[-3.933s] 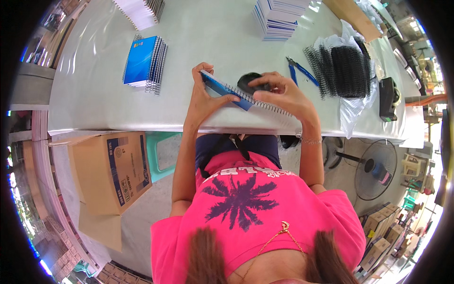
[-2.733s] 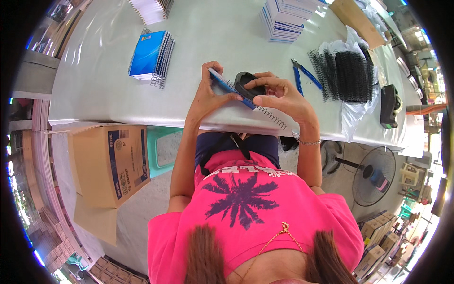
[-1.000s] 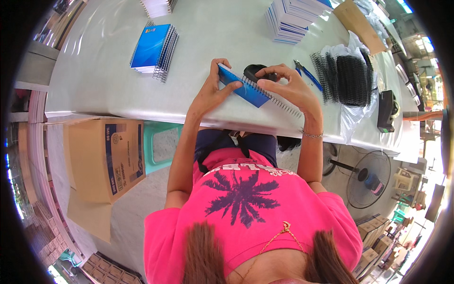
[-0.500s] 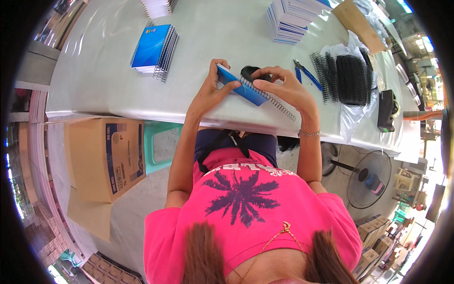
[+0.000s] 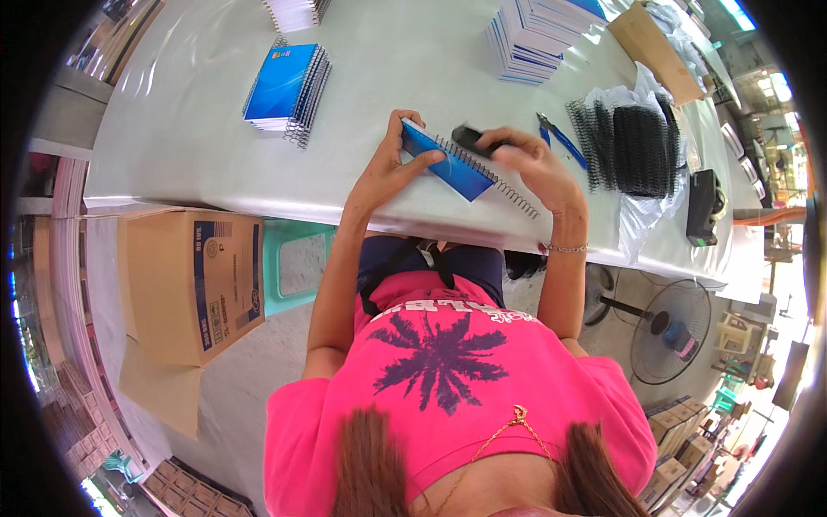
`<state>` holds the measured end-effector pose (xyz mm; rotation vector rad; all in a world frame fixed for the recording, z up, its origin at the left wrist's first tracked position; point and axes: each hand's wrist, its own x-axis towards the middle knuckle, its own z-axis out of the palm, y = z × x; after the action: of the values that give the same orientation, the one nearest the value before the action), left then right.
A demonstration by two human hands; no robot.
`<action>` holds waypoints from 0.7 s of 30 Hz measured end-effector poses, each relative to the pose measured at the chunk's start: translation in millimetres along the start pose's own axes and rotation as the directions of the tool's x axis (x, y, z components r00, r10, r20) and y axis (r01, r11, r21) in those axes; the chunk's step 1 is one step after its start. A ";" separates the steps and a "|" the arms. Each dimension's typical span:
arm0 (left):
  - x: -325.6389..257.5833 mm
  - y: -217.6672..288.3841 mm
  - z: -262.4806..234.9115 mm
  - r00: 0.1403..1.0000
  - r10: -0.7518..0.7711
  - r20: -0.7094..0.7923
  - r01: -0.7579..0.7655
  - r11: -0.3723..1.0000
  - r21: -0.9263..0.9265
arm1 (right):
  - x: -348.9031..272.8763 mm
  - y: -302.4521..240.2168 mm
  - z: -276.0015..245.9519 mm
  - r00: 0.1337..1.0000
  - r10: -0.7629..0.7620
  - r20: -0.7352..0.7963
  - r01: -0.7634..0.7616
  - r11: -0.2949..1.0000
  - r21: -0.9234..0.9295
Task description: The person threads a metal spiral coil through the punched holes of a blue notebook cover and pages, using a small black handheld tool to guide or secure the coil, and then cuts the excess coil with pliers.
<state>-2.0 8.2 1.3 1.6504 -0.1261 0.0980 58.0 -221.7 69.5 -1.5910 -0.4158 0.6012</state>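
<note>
A blue notebook (image 5: 466, 179), its coil (image 5: 520, 202) seemingly threaded but uncut, is being pinched by the left hand (image 5: 389, 169), a black object (image 5: 472, 139) by the right hand (image 5: 541, 171).

A pale, glossy tabletop (image 5: 379, 73) spreads wide, its near edge bowed by the lens. On its left lies a stack of blue spiral notebooks (image 5: 282, 84); beyond it, more white-paged spiral notebooks (image 5: 293, 14). Farther right rises a taller book stack (image 5: 532, 45) — then blue-handled cutting pliers (image 5: 565, 141), crumpled white wrapping (image 5: 632, 231) under black binding coils (image 5: 641, 148), brown cardboard (image 5: 653, 53) and a black tape dispenser (image 5: 703, 208).
</note>
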 end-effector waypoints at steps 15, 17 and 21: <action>-1.5 3.0 -4.0 0.998 -0.022 0.051 0.026 0.997 -0.076 | -4.2 -6.2 6.7 1.000 0.015 -0.008 -0.016 0.994 -0.108; -1.2 1.9 -4.3 0.998 -0.026 0.058 0.030 0.997 -0.074 | -6.8 -16.5 6.0 0.999 0.013 0.037 -0.017 0.995 0.098; -1.3 -3.0 -9.3 0.997 0.029 0.075 -0.020 0.992 -0.121 | -3.0 -13.7 6.9 0.999 -0.033 0.042 0.044 0.954 -0.295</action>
<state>-2.7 17.8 -1.1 1.5331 -0.2069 0.0451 52.6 -216.4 83.2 -1.8548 -0.5852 0.5572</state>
